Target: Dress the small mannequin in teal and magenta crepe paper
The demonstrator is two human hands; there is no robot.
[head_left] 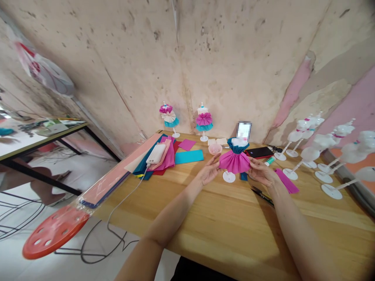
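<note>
A small white dress-form mannequin stands on its round white base (229,177) in front of me. It wears a teal ruffled top (236,146) and a gathered magenta crepe-paper skirt (234,161). My left hand (210,171) pinches the skirt's left edge, its fingertips at the hem. At the right edge, my right hand (263,172) grips the skirt between thumb and fingers. The skirt is spread out between both hands. Behind the mannequin are a pink bowl (215,149) with small beads and a phone (244,129) with a blurred screen.
Two dressed mannequins (204,121) stand by the wall. Several bare white mannequins (310,154) stand at the right. Coloured paper sheets (189,157) and a white power bank (156,154) with a cable lie left. Black scissors (263,196) lie by my right forearm; a red stool (55,232) stands lower left.
</note>
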